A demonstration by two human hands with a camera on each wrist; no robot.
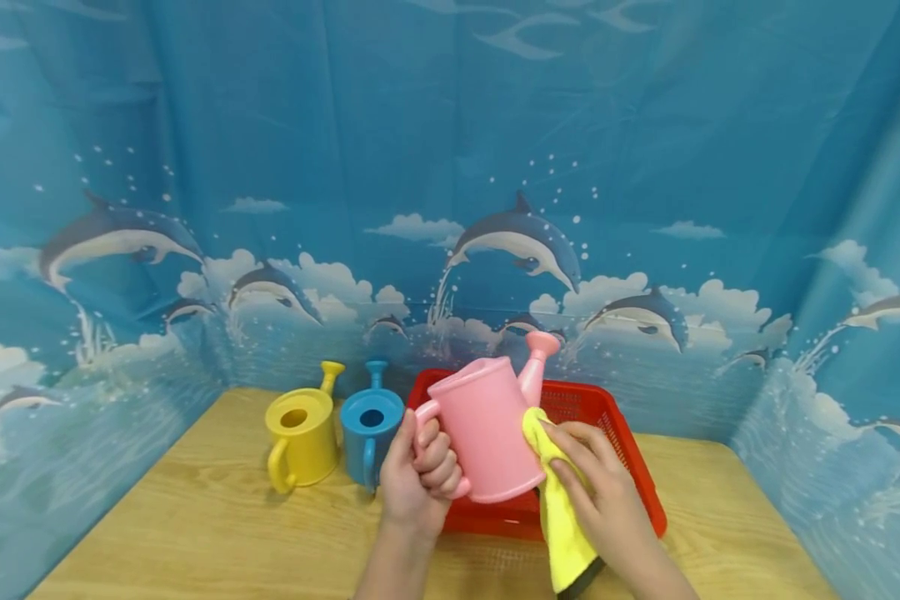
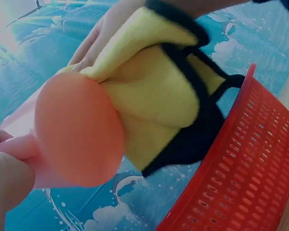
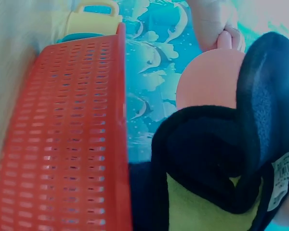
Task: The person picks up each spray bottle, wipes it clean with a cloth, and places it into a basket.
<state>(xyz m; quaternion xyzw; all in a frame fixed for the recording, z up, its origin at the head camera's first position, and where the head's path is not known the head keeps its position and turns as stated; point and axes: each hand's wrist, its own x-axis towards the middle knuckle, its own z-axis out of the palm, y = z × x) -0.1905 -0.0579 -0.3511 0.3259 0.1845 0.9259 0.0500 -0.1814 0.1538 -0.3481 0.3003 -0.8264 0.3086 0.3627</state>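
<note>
A pink watering can [image 1: 487, 433] is held up over the red basket, tilted, with its spout toward the upper right. My left hand [image 1: 420, 475] grips its handle, fingers curled round it. In my right hand [image 1: 600, 483] is a yellow cloth [image 1: 562, 517] with a dark edge, pressed against the can's side just below the spout. The left wrist view shows the can's round base [image 2: 79, 130] with the cloth [image 2: 154, 91] bunched beside it. From the right wrist, the cloth's dark backing and white label [image 3: 280, 180] show, partly covering the can's base [image 3: 207, 79].
A red perforated basket [image 1: 637, 458] stands on the wooden table [image 1: 232, 533] behind and below the hands. Left of it are a yellow watering can [image 1: 311, 446] and a blue watering can [image 1: 363, 425], both upright. A blue dolphin-print curtain [image 1: 390, 167] encloses the table's back and sides.
</note>
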